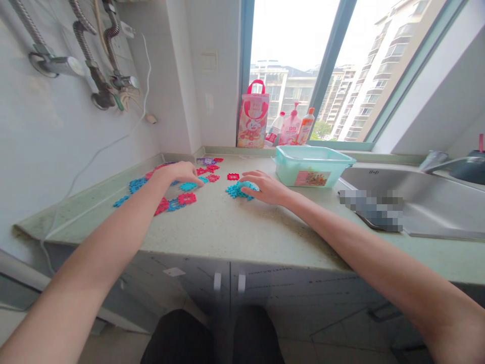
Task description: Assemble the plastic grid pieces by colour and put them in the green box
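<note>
My left hand [182, 173] arches over the scattered plastic pieces, its visible fingers bent down and reaching to the right. A flat cyan snap-together piece [188, 186] lies just under it, and red pieces [187, 198] are nearer to me. The left thumb is mostly hidden. Thumb and fingers spread apart, my right hand [265, 187] rests over a small cluster of cyan pieces [236, 190]; the hand covers part of the cluster. Behind those fingertips lies a single red square piece [233, 177] with toothed edges.
More blue pieces [137, 185] and purple pieces [205, 161] lie at the left and back of the counter [227, 232]. A mint-green plastic tub [314, 159] stands right of my right hand, beside the steel sink [439, 202]. Bottles [291, 126] and a pink bag [253, 121] line the windowsill.
</note>
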Demonstrator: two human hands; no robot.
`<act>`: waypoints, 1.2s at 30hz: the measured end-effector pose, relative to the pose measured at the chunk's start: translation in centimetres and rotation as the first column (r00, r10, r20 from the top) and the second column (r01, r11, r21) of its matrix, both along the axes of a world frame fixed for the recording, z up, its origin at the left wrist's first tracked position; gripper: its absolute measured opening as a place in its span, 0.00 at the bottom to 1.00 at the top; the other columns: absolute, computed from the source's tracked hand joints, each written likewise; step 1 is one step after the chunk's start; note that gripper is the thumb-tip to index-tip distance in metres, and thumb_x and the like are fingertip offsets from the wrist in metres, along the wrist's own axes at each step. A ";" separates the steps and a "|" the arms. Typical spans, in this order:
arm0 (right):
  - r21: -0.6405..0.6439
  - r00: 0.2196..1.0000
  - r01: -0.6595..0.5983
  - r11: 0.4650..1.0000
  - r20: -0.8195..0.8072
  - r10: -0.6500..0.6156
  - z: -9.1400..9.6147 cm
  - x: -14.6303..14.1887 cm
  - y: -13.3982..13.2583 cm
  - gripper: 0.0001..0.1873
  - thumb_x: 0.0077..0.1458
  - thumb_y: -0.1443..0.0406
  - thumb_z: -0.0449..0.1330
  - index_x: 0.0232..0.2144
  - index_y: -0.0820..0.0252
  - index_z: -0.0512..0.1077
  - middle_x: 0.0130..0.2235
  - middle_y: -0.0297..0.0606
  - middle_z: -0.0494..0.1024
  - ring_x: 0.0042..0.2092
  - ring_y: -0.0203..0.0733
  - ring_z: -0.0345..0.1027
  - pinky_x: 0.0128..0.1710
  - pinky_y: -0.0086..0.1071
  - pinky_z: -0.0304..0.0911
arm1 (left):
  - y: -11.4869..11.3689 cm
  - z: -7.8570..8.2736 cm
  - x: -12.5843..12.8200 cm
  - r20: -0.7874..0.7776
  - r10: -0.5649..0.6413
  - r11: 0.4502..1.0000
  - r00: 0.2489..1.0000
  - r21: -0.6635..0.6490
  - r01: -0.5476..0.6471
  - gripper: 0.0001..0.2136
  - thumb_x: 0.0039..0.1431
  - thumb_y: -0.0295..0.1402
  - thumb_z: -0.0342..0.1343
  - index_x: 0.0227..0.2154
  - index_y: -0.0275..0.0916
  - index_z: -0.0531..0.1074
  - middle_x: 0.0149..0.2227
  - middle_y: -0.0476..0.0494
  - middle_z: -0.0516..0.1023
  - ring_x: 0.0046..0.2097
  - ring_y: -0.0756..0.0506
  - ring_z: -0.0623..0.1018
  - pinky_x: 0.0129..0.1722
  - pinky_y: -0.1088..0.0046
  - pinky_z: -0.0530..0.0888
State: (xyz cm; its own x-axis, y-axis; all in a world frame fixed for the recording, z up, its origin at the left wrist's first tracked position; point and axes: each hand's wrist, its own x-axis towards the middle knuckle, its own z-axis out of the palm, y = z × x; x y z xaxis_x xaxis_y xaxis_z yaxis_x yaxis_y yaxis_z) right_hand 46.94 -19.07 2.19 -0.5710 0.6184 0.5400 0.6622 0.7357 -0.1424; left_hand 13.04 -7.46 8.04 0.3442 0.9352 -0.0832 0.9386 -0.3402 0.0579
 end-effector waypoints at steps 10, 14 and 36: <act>0.030 1.000 0.002 1.000 0.030 -0.003 0.4 0.1 -0.2 0.17 0.72 0.56 0.59 0.57 0.52 0.79 0.60 0.46 0.80 0.62 0.54 0.73 0.64 0.56 0.68 | 0.8 -0.4 0.7 0.318 -0.134 0.967 0.939 0.249 0.054 0.27 0.44 0.55 0.68 0.42 0.41 0.81 0.43 0.39 0.85 0.43 0.39 0.81 0.43 0.66 0.73; 0.056 1.000 0.021 0.998 -0.012 -0.020 0.5 -0.2 -0.5 0.17 0.70 0.57 0.62 0.58 0.52 0.78 0.58 0.45 0.81 0.61 0.54 0.73 0.63 0.55 0.68 | -1.0 0.2 2.5 0.546 -0.250 0.955 0.800 0.277 0.109 0.28 0.47 0.54 0.67 0.45 0.39 0.79 0.40 0.40 0.83 0.40 0.42 0.80 0.40 0.67 0.74; -0.070 0.912 -0.015 0.997 -0.410 -0.015 0.7 -1.5 -0.7 0.20 0.60 0.50 0.68 0.48 0.53 0.76 0.49 0.40 0.84 0.51 0.50 0.79 0.56 0.47 0.70 | -4.7 -2.5 8.4 0.912 -0.353 0.865 0.210 0.233 0.445 0.17 0.51 0.42 0.68 0.39 0.38 0.73 0.37 0.47 0.77 0.39 0.47 0.78 0.41 0.70 0.75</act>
